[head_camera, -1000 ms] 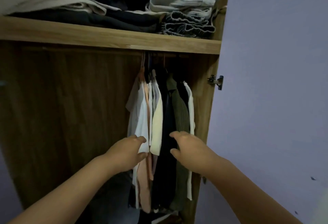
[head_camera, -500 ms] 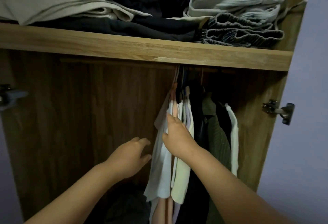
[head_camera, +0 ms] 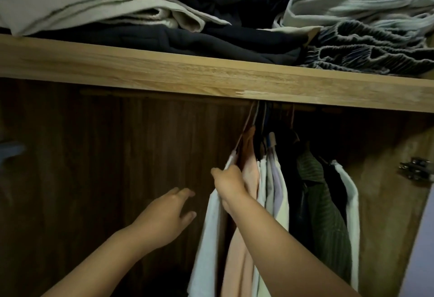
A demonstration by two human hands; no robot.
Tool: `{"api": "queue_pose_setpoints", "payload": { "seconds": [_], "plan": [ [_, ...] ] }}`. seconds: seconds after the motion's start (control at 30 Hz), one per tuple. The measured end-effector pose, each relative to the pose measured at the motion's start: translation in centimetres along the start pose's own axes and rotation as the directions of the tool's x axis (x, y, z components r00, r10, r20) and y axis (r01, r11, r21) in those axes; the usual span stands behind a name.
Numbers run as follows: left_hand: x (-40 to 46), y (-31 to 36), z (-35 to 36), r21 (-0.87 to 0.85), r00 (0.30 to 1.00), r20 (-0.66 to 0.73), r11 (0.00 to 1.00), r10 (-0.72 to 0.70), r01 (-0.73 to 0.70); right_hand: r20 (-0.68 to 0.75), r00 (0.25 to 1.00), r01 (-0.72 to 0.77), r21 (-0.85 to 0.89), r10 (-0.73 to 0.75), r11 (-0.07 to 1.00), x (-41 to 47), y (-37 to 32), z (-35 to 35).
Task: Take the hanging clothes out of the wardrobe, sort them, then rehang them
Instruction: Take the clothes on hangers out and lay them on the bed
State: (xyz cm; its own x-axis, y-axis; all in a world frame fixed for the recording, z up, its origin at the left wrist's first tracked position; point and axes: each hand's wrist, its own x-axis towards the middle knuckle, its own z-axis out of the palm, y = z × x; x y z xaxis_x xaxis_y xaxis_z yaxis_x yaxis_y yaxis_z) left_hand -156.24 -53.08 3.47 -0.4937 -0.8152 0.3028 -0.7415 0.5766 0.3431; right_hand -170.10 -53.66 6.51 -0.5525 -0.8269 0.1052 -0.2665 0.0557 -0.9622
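Several garments hang bunched at the right end of the wardrobe rail, under the wooden shelf [head_camera: 211, 78]. From the left they are a white shirt [head_camera: 209, 238], a peach garment [head_camera: 237, 261], pale shirts [head_camera: 274, 191], a dark garment [head_camera: 296, 202], a green striped shirt [head_camera: 326, 221] and another white one [head_camera: 351, 207]. My right hand [head_camera: 229, 185] grips the white shirt at its shoulder, pulling it leftward away from the peach one. My left hand [head_camera: 168, 214] hovers open to the left of the clothes, holding nothing.
Folded clothes are piled on the shelf: a cream fabric [head_camera: 94, 10], dark items [head_camera: 223, 38] and grey-blue pieces [head_camera: 366, 21]. A metal door hinge [head_camera: 415, 171] sticks out at the right wall. The left half of the hanging space holds only dark wood back panel.
The view has drawn nearer and tilted up. My right hand moved from the middle of the clothes up to the leftmost white shirt's shoulder and took hold. My left hand came off the clothes.
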Motion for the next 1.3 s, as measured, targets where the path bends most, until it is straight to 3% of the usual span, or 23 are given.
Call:
{"api": "queue_pose_setpoints", "payload": {
  "seconds": [0.17, 0.5, 0.6, 0.73, 0.93, 1.13, 1.3],
  "plan": [
    [1.5, -3.1, -1.4, -0.081, 0.998, -0.037, 0.996, 0.046, -0.049, -0.003, 0.993, -0.109, 0.401, 0.12, 0.91, 2.2, -0.1, 2.0],
    [4.2, -5.0, -1.3, -0.236, 0.993, -0.098, 0.967, 0.072, -0.093, -0.02, 0.995, 0.084, 0.706, -0.098, 0.703, 0.6, -1.5, -1.1],
    [5.2, -4.1, -1.1, -0.289, 0.989, -0.13, 0.951, 0.074, -0.109, 0.04, 0.992, 0.057, 0.701, -0.119, 0.711, -2.3, -0.7, -3.0],
    [7.0, -2.5, -0.3, -0.371, 0.978, -0.19, 0.916, 0.086, -0.153, 0.088, 0.989, 0.041, 0.593, -0.116, 0.804, -6.7, 1.3, -6.3],
    [8.0, 0.7, 1.2, -0.396, 0.958, -0.236, 0.884, 0.163, -0.248, 0.175, 0.985, -0.089, 0.47, 0.005, 0.878, -13.9, 3.5, -11.5],
    [5.8, 4.2, 2.8, -0.39, 0.95, -0.191, 0.869, 0.248, -0.305, 0.122, 0.992, -0.079, 0.494, 0.02, 0.866, -21.6, 5.3, -16.1],
    [2.3, 7.8, 3.9, -0.34, 0.883, -0.232, 0.816, 0.409, -0.467, 0.094, 0.995, -0.077, 0.475, 0.036, 0.877, -29.5, 5.8, -19.2]
  ]
}}
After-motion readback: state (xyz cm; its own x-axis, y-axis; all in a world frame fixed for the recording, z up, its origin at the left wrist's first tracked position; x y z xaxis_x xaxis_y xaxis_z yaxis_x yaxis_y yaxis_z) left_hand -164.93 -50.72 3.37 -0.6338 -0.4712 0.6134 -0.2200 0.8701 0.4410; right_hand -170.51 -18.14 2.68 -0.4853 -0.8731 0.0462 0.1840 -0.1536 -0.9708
